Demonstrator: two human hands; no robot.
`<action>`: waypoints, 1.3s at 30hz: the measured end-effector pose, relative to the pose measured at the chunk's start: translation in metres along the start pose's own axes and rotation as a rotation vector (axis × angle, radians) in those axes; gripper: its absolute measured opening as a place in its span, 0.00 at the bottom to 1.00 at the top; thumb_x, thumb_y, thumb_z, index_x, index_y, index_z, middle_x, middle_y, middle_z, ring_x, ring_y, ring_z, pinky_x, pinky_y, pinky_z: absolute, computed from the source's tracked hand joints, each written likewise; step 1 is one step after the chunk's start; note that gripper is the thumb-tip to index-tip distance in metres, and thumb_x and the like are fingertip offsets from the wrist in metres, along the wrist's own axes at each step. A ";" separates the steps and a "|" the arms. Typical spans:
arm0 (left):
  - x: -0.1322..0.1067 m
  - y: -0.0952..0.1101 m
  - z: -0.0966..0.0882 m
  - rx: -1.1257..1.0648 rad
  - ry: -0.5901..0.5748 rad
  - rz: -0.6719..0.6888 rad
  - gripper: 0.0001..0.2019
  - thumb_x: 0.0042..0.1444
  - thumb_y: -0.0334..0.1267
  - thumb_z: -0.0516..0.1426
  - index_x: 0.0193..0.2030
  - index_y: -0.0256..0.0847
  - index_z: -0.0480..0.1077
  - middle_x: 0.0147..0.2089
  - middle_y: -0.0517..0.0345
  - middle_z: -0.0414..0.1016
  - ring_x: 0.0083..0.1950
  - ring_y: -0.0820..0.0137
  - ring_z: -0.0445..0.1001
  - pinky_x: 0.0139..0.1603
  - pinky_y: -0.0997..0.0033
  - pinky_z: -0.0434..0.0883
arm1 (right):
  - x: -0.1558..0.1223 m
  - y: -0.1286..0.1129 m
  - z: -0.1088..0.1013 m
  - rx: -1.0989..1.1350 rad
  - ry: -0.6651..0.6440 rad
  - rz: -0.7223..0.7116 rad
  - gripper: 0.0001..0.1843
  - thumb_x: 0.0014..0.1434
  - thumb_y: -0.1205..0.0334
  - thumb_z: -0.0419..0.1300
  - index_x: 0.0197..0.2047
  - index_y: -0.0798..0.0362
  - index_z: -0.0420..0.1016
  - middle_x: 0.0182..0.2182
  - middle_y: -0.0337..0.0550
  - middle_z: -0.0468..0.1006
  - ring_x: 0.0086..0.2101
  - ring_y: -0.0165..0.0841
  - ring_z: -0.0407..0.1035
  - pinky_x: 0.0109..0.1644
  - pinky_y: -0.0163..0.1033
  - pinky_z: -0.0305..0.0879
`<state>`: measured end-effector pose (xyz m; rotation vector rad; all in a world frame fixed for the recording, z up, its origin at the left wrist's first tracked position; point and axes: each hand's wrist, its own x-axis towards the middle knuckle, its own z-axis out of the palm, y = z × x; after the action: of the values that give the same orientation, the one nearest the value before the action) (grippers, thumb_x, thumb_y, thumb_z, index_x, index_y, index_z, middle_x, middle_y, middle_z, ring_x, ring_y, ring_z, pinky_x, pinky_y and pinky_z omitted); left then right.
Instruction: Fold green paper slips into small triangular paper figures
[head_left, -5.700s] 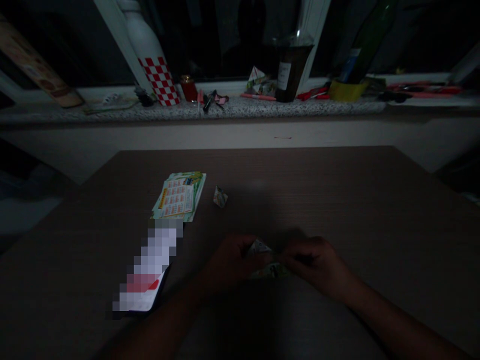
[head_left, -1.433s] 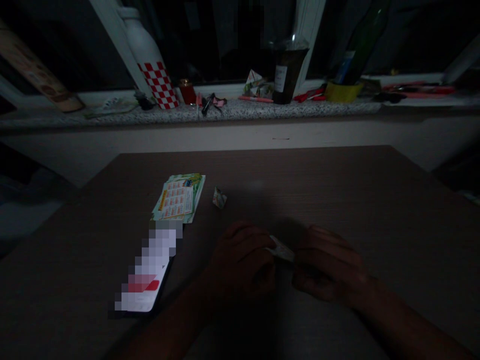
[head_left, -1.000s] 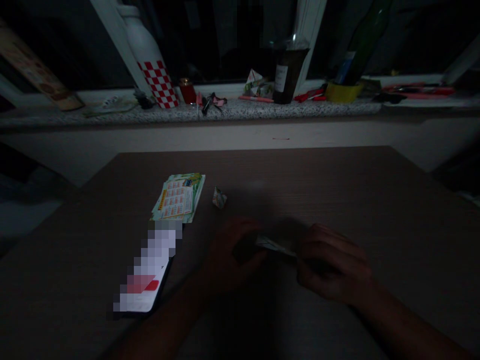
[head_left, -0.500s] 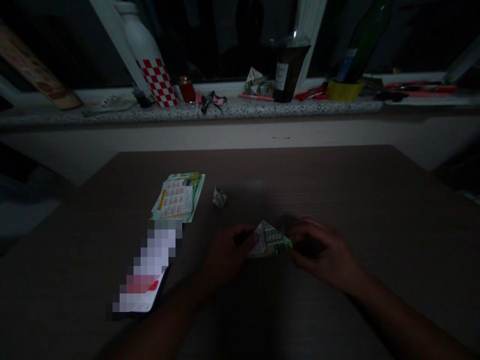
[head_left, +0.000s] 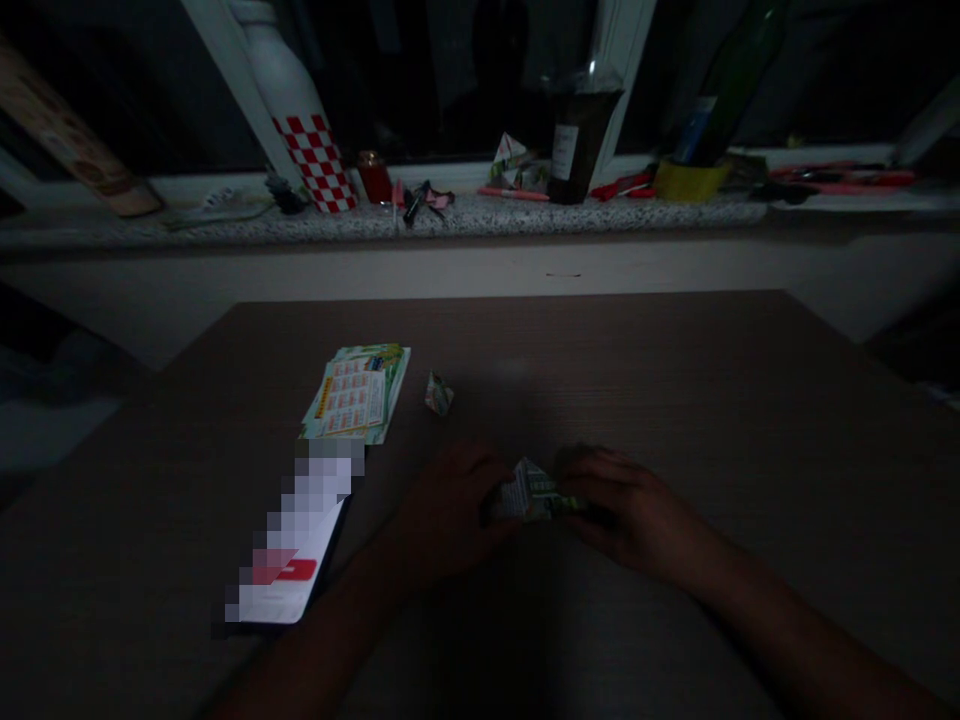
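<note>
A folded piece of printed paper [head_left: 531, 495], green and white with a pointed top, lies between my hands low over the table. My left hand [head_left: 457, 510] grips its left end, fingers behind and thumb at the near side. On the right end, my right hand [head_left: 626, 510] has its fingers and thumb closed around the paper. Dim light hides the fingertips in part. Beyond my left hand, a small folded paper piece [head_left: 439, 394] rests on the table.
Left of my hands are a stack of printed sheets [head_left: 352, 395] and a phone [head_left: 289, 595] with a lit, partly pixelated screen. Along the windowsill [head_left: 480, 215] stand a checkered bottle [head_left: 315, 150], a dark drink cup [head_left: 581, 145] and a green bottle [head_left: 731, 85] in a yellow ring.
Both hands have turned and closed further over the paper's ends. The paper has tipped lower, so less of its printed face shows. Sheets and small folded piece have stayed put.
</note>
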<state>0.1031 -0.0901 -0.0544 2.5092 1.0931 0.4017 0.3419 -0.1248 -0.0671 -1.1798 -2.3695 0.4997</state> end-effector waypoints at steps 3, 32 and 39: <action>-0.001 -0.002 -0.003 0.025 -0.089 0.034 0.18 0.49 0.43 0.64 0.45 0.40 0.70 0.45 0.54 0.70 0.48 0.61 0.67 0.50 0.60 0.64 | 0.001 -0.001 0.001 0.039 0.002 -0.010 0.09 0.58 0.65 0.62 0.44 0.52 0.75 0.42 0.46 0.75 0.45 0.38 0.68 0.51 0.46 0.65; 0.001 -0.002 -0.003 0.026 -0.164 0.061 0.14 0.55 0.41 0.60 0.47 0.42 0.68 0.46 0.54 0.69 0.49 0.62 0.66 0.51 0.61 0.64 | 0.008 -0.004 0.005 0.132 -0.026 -0.119 0.12 0.60 0.68 0.60 0.48 0.51 0.73 0.41 0.46 0.77 0.44 0.37 0.69 0.48 0.44 0.68; 0.001 0.002 -0.004 0.055 -0.159 0.077 0.11 0.56 0.41 0.58 0.45 0.41 0.69 0.45 0.54 0.70 0.47 0.62 0.67 0.49 0.61 0.64 | 0.008 -0.007 0.004 0.091 -0.033 -0.134 0.06 0.61 0.67 0.59 0.43 0.53 0.74 0.36 0.45 0.77 0.40 0.36 0.70 0.45 0.43 0.68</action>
<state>0.1032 -0.0897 -0.0500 2.5873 0.9608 0.1910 0.3314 -0.1231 -0.0649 -0.9721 -2.4072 0.5793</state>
